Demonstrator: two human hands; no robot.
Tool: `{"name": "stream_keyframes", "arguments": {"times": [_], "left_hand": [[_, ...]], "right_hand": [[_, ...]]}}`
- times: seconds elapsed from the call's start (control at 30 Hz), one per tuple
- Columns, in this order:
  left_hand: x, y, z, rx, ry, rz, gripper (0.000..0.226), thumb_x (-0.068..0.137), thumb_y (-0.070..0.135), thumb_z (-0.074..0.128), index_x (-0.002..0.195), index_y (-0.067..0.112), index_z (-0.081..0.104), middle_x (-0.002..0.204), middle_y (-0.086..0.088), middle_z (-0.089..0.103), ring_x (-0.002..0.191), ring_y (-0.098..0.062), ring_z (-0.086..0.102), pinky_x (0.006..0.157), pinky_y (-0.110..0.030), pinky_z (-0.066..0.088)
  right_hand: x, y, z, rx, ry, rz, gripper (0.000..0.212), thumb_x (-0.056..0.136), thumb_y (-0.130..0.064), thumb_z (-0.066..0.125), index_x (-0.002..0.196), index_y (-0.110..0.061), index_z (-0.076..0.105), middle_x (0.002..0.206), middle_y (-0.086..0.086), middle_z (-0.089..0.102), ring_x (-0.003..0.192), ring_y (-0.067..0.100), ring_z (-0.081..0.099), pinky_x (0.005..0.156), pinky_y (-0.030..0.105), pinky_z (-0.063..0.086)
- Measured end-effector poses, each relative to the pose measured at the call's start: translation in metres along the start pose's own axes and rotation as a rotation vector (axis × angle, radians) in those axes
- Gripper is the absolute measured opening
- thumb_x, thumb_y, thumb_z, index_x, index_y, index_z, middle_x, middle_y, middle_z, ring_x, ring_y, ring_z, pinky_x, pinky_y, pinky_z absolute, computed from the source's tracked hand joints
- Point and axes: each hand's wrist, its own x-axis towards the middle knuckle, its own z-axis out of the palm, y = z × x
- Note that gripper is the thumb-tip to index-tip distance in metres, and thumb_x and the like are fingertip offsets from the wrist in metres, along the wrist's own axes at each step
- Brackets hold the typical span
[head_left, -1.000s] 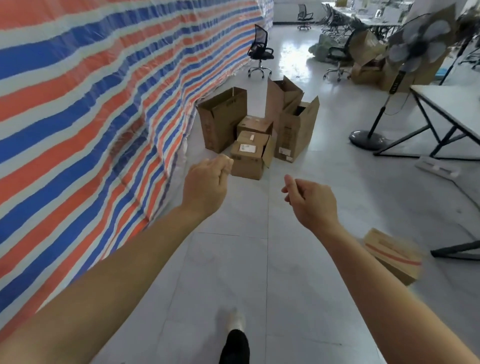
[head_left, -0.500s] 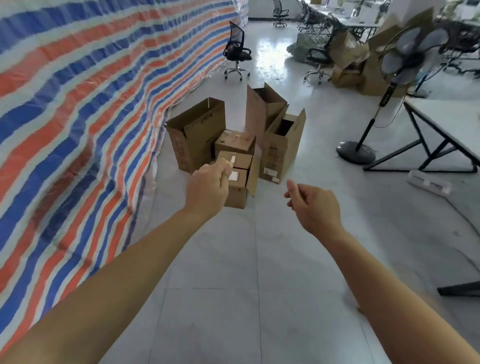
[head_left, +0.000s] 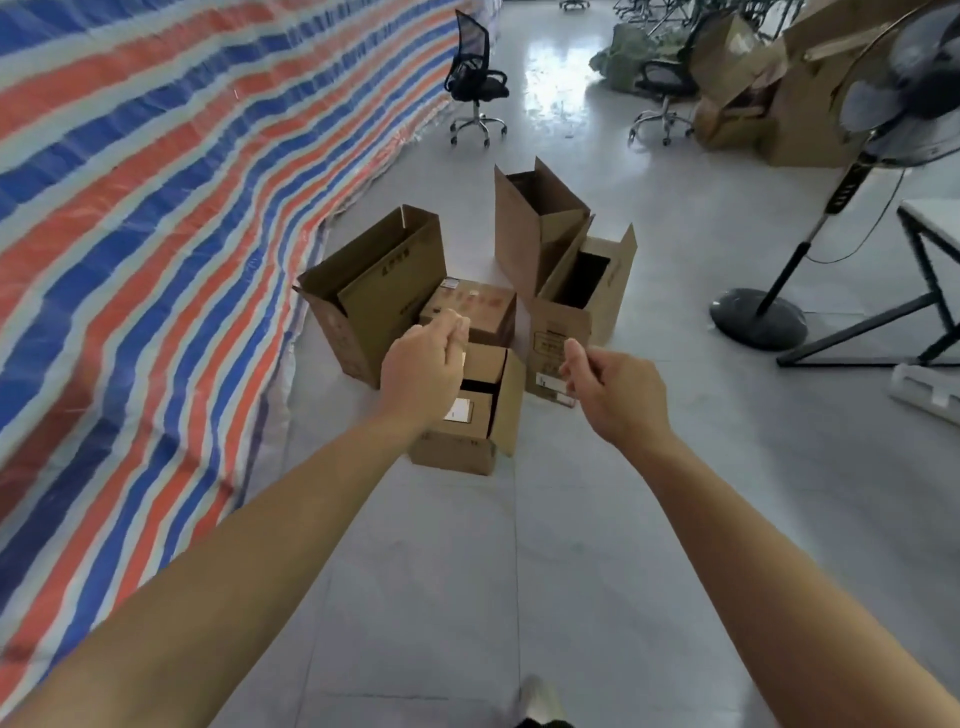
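Note:
Both my arms reach forward over the floor. My left hand (head_left: 421, 374) has its fingers curled in and holds nothing; it hovers over a small cardboard box (head_left: 457, 447) whose top flaps stand open. My right hand (head_left: 618, 395) is also curled and empty, thumb pointing up-left, in front of a tall open carton (head_left: 561, 332). Just behind the small box lies a closed box (head_left: 483, 312). A large open carton (head_left: 374, 291) stands to the left, and another open carton (head_left: 524, 228) stands at the back.
A red, blue and white striped tarp (head_left: 156, 208) runs along the left. A standing fan's base (head_left: 758, 317) and a table's black frame (head_left: 930, 249) are on the right. Office chairs (head_left: 475, 78) and more cardboard stand farther back. My shoe (head_left: 537, 696) shows at the bottom edge.
I have walked toward the cluster of boxes, which now lies right under my hands. Both hands keep the same curled, empty pose.

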Motion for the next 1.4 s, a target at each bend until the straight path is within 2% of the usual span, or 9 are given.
{"name": "stream_keyframes", "arguments": {"times": [0.33,0.53,0.63,0.7,0.83,1.0,1.17,1.27,1.4], "left_hand": [[0.156,-0.133,0.053,0.047,0.005,-0.121,0.025,0.108,0.032,0.042,0.1,0.018,0.06,0.077,0.007,0.059,0.07,-0.009,0.057,0.067,-0.034,0.057],[0.235,-0.255,0.133,-0.003,-0.193,-0.275,0.033,0.108,0.035,0.035,0.089,0.017,0.054,0.069,0.004,0.055,0.068,-0.017,0.055,0.061,-0.041,0.05],[0.261,-0.313,0.186,-0.013,-0.313,-0.409,0.034,0.108,0.032,0.035,0.086,0.014,0.052,0.069,0.002,0.053,0.072,-0.026,0.055,0.06,-0.038,0.04],[0.265,-0.347,0.219,0.009,-0.369,-0.506,0.035,0.108,0.032,0.035,0.085,0.012,0.053,0.075,0.001,0.054,0.08,-0.028,0.055,0.063,-0.036,0.034],[0.253,-0.427,0.31,0.065,-0.567,-0.729,0.025,0.104,0.035,0.046,0.109,0.016,0.06,0.105,-0.005,0.06,0.096,-0.024,0.054,0.075,-0.032,0.037],[0.206,-0.521,0.41,0.083,-0.696,-1.019,0.05,0.099,0.042,0.055,0.138,0.013,0.047,0.136,-0.015,0.053,0.124,-0.034,0.052,0.102,-0.042,0.042],[0.173,-0.578,0.476,0.107,-0.592,-1.207,0.077,0.091,0.05,0.065,0.149,0.01,0.034,0.149,-0.017,0.037,0.138,-0.035,0.039,0.113,-0.047,0.034],[0.154,-0.609,0.507,0.117,-0.557,-1.246,0.094,0.084,0.057,0.07,0.153,0.008,0.027,0.154,-0.015,0.035,0.143,-0.032,0.034,0.117,-0.044,0.031],[0.136,-0.635,0.524,0.019,-0.521,-1.296,0.115,0.061,0.071,0.072,0.151,0.013,0.03,0.149,-0.009,0.046,0.136,-0.031,0.046,0.114,-0.047,0.039]], "right_hand": [[0.189,0.009,0.129,-0.021,-0.131,-0.015,0.062,0.104,-0.056,0.035,0.071,-0.018,0.071,0.061,-0.006,0.067,0.057,0.01,0.063,0.061,0.037,0.057],[0.271,0.025,0.232,-0.077,-0.287,0.12,0.054,0.105,-0.047,0.041,0.071,-0.015,0.068,0.064,-0.003,0.068,0.061,0.013,0.062,0.061,0.03,0.052],[0.302,0.051,0.293,-0.087,-0.437,0.236,0.051,0.105,-0.045,0.042,0.068,-0.015,0.058,0.061,-0.002,0.061,0.058,0.016,0.055,0.051,0.029,0.039],[0.31,0.073,0.332,-0.102,-0.56,0.339,0.047,0.105,-0.047,0.041,0.069,-0.019,0.052,0.064,-0.003,0.057,0.062,0.02,0.054,0.051,0.031,0.031],[0.306,0.144,0.435,-0.07,-0.803,0.579,0.041,0.105,-0.048,0.039,0.098,-0.016,0.064,0.091,0.002,0.07,0.086,0.025,0.063,0.07,0.034,0.044],[0.274,0.221,0.549,0.02,-0.942,0.812,0.045,0.101,-0.049,0.044,0.12,-0.014,0.065,0.112,0.006,0.072,0.102,0.027,0.068,0.093,0.04,0.053],[0.244,0.273,0.62,0.184,-0.903,1.233,0.059,0.095,-0.058,0.054,0.132,-0.013,0.06,0.124,0.004,0.065,0.115,0.028,0.064,0.103,0.049,0.051],[0.233,0.293,0.647,0.3,-0.843,1.485,0.055,0.093,-0.059,0.061,0.113,-0.008,0.059,0.108,0.004,0.06,0.115,0.03,0.062,0.101,0.049,0.053],[0.225,0.302,0.668,0.691,-0.496,1.615,0.077,0.09,-0.045,0.074,0.152,-0.026,0.033,0.148,0.003,0.043,0.132,0.027,0.051,0.102,0.047,0.052]]}}
